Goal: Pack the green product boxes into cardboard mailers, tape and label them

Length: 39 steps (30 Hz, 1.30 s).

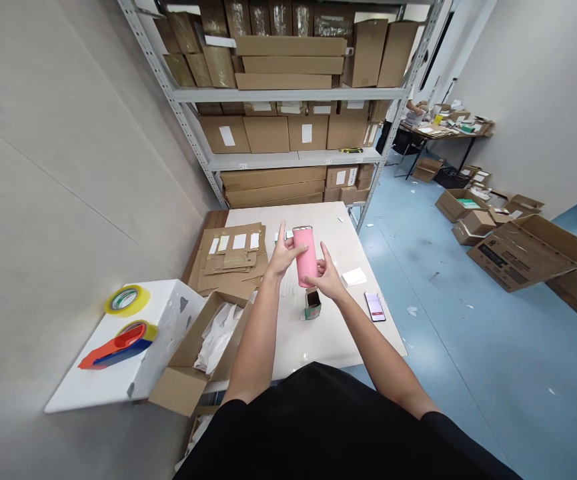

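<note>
A pink tumbler (305, 257) with a metal rim is held upright above the white table (318, 340). My left hand (282, 255) grips its upper left side, one finger sticking up. My right hand (325, 277) cups its lower right side and base. Directly below the tumbler a small open carton (313, 303) stands on the table. A phone (375, 306) with a lit screen and a white card (354, 277) lie to the right of the hands.
Flattened cardboard (233, 260) is stacked at the table's left. An open box of white wrapping (208, 347) sits at the near left, beside a white stand with a tape roll (127, 300) and a tape dispenser (118, 343). Shelving (288, 93) full of boxes stands behind; open cartons (528, 250) litter the blue floor.
</note>
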### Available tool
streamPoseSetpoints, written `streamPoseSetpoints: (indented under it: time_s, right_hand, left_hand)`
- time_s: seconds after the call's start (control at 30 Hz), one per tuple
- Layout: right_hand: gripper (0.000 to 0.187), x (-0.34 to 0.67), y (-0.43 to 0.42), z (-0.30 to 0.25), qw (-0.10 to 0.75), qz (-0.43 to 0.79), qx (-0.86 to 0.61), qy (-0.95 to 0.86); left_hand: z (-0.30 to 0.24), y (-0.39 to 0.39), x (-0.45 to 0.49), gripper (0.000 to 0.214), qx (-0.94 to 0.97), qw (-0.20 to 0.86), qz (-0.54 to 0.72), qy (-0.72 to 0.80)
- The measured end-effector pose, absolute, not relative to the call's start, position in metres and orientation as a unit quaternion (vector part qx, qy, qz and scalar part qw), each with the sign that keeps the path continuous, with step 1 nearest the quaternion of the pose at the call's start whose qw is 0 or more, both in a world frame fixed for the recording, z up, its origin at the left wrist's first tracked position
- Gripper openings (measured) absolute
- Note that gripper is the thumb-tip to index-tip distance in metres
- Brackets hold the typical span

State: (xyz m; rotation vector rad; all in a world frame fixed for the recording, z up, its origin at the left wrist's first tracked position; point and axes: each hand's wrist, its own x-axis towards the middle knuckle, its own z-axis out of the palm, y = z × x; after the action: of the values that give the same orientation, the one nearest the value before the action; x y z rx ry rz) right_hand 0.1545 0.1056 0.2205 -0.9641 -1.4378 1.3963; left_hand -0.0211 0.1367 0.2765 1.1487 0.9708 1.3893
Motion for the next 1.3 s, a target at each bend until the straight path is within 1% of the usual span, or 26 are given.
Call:
streamPoseSetpoints:
  time_s: [0.1, 0.27, 0.4, 0.47, 0.57, 0.63, 0.77, 0.9, 1.0, 1.07, 1.23, 1.3]
  right_hand:
    - [0.14, 0.155, 0.102, 0.225, 0.462, 0.519, -0.418, -0.586]
    - [0.13, 0.158, 0.098, 0.235, 0.435, 0.553, -0.394, -0.591]
    - [0.133, 0.159, 0.097, 0.237, 0.449, 0.513, -0.434, -0.589]
    - [0.136, 0.159, 0.096, 0.236, 0.442, 0.525, -0.426, -0.59]
    - [0.135, 0.158, 0.095, 0.236, 0.428, 0.566, -0.398, -0.581]
    - [0.135, 0.157, 0.093, 0.237, 0.433, 0.568, -0.404, -0.572]
    - [0.141, 0.158, 0.092, 0.24, 0.448, 0.559, -0.413, -0.563]
    - [0.137, 0.161, 0.096, 0.239, 0.445, 0.595, -0.384, -0.549]
    - [0.138, 0.162, 0.098, 0.238, 0.454, 0.582, -0.407, -0.538]
    - [0.14, 0.163, 0.098, 0.236, 0.457, 0.573, -0.422, -0.534]
    - [0.135, 0.163, 0.1, 0.232, 0.436, 0.622, -0.375, -0.533]
    - [0.137, 0.164, 0.102, 0.229, 0.436, 0.61, -0.384, -0.54]
  left_hand:
    - [0.276, 0.136, -0.022, 0.135, 0.486, 0.523, 0.569, 0.408]
    - [0.273, 0.135, -0.024, 0.128, 0.49, 0.523, 0.57, 0.402]
    - [0.276, 0.135, -0.023, 0.133, 0.496, 0.51, 0.57, 0.411]
    - [0.278, 0.134, -0.023, 0.137, 0.493, 0.511, 0.569, 0.414]
    - [0.278, 0.133, -0.023, 0.136, 0.495, 0.52, 0.569, 0.402]
    - [0.276, 0.133, -0.023, 0.134, 0.5, 0.519, 0.569, 0.396]
    - [0.274, 0.133, -0.022, 0.137, 0.494, 0.525, 0.558, 0.411]
    - [0.273, 0.134, -0.019, 0.136, 0.491, 0.54, 0.555, 0.4]
    - [0.273, 0.133, -0.015, 0.133, 0.502, 0.52, 0.56, 0.406]
    - [0.274, 0.132, -0.011, 0.136, 0.498, 0.502, 0.561, 0.43]
    - [0.274, 0.129, -0.006, 0.134, 0.478, 0.512, 0.57, 0.43]
    - [0.273, 0.13, -0.006, 0.136, 0.481, 0.508, 0.569, 0.432]
